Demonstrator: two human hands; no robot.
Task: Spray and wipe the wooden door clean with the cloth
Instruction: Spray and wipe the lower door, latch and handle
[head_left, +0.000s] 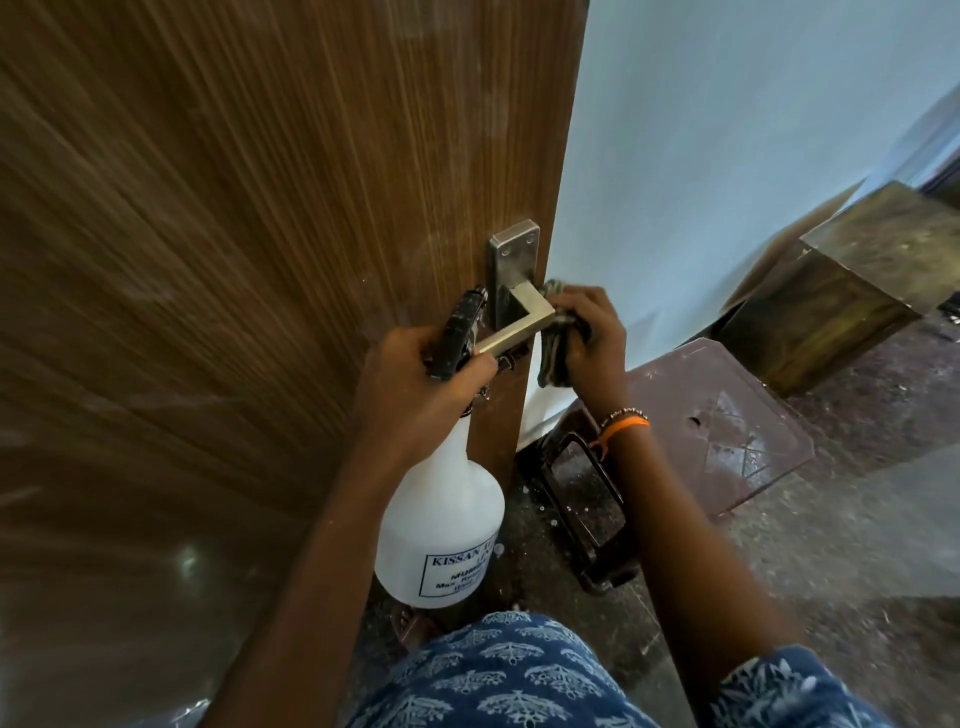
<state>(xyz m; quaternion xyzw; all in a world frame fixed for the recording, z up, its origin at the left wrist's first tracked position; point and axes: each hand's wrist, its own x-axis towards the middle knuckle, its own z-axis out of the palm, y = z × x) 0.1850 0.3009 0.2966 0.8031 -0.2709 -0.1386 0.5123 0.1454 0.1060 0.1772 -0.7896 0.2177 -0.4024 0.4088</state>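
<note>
I see the wooden door edge-on, metal lever handle as landmark. Left hand grips the white spray bottle by its black trigger head, just left of the handle — right hand clutches the dark cloth against the handle's right side.

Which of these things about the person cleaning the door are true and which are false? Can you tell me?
1. The left hand holds the spray bottle. True.
2. The cloth lies on the floor. False: the right hand grips it by the edge of the wooden door.
3. The door handle is round and golden. False: it is a silver metal lever.
4. The bottle is white with a dark spray head. True.
5. An orange band sits on the left wrist. False: the orange band is on the right wrist.
</note>
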